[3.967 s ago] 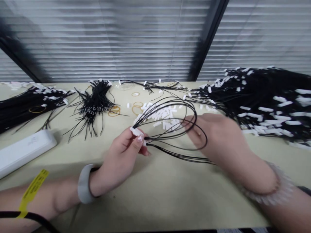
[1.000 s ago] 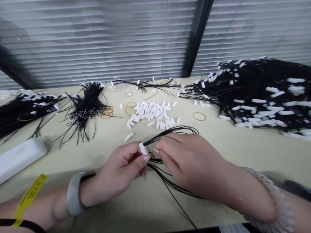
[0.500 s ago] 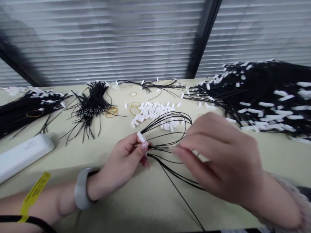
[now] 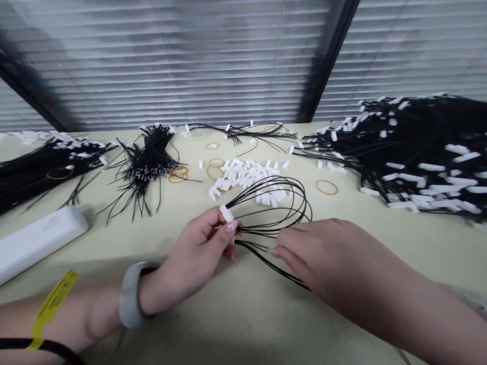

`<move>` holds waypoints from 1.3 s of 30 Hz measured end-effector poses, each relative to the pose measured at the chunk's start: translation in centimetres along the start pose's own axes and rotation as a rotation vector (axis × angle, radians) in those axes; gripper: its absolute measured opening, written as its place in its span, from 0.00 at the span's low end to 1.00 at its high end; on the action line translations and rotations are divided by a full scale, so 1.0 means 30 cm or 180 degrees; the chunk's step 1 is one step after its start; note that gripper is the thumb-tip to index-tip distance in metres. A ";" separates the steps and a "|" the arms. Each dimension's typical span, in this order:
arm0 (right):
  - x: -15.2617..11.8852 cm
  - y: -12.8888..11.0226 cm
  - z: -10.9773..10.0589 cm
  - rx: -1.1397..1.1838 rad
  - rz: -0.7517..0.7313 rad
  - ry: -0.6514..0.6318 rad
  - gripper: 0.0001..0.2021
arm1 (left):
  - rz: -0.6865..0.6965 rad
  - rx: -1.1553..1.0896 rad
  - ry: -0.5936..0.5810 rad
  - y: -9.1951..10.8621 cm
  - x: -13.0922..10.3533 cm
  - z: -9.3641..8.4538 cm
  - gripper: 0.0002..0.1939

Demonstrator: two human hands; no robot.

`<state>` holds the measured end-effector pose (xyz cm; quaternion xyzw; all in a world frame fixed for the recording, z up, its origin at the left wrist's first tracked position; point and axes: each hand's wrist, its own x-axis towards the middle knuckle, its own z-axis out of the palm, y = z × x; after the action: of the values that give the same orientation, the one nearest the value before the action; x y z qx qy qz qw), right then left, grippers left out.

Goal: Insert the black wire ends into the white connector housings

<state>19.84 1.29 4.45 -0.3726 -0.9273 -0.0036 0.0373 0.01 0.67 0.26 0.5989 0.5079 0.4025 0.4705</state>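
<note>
My left hand (image 4: 207, 243) pinches a white connector housing (image 4: 226, 213) between thumb and fingers. Thin black wires (image 4: 266, 230) run from it to the right, some curving up in a loop. A second white edge shows under the thumb, partly hidden by my fingers. My right hand (image 4: 319, 253) is closed on the black wires, thumb pressed to the index finger; the ends inside this grip are hidden. Just behind the wire loop lies a pile of small white connector housings (image 4: 247, 175).
Black wire bundles with white connectors lie at the right (image 4: 414, 137) and left (image 4: 34, 167). A smaller wire bunch (image 4: 152, 157) stands beside rubber bands (image 4: 178, 174). Another rubber band (image 4: 327, 187) lies right of the pile. A white box-shaped device (image 4: 41, 243) sits at the left.
My right hand has moved down, uncovering the rubber band behind it, and its forearm reaches further in. The long wire hanging toward the front edge no longer shows. My left hand keeps its hold.
</note>
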 end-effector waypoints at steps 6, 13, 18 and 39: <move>-0.015 0.044 0.002 -0.0939 0.0174 0.0136 0.09 | -0.0066 -0.0059 0.0116 -0.010 0.001 0.002 0.09; -0.016 0.093 -0.072 0.1296 0.1339 0.1709 0.14 | -0.0125 -0.0406 0.0175 -0.022 0.006 0.001 0.09; 0.016 0.053 -0.097 0.3872 0.1644 0.2866 0.10 | -0.0083 -0.0264 0.0100 -0.017 0.007 0.003 0.09; 0.015 0.014 -0.020 0.1251 0.0443 0.1452 0.09 | 0.0342 0.0155 0.0062 0.018 -0.017 0.017 0.06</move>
<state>19.83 1.88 5.06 -0.4103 -0.8502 0.0948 0.3160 0.56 0.07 0.67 0.6327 0.4893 0.4204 0.4285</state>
